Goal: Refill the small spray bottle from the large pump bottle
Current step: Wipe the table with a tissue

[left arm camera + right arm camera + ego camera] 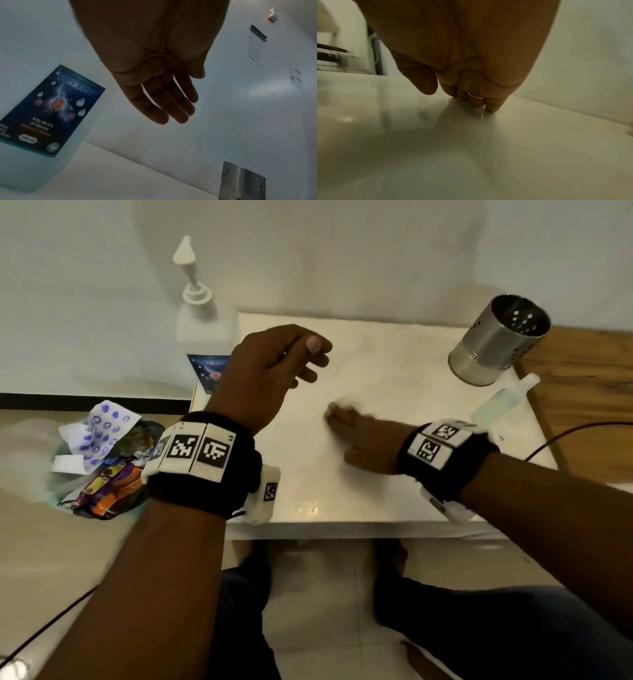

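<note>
The large pump bottle [205, 333], white with a blue label, stands at the back left corner of the white table [376, 364]; its label fills the left of the left wrist view [51, 111]. The small clear spray bottle [501, 402] lies on its side near the table's right edge. My left hand [308, 361] hovers above the table just right of the pump bottle, fingers relaxed and holding nothing [163, 102]. My right hand [342, 419] is low at the table's middle and blurred; its fingertips [491, 108] press on the tabletop. Whether anything lies under them I cannot tell.
A perforated steel cup [500, 337] stands at the back right, just behind the spray bottle. A bag of wrappers and paper [102, 460] sits on the floor left of the table. A wooden surface [582, 371] and a cable [548, 445] lie to the right.
</note>
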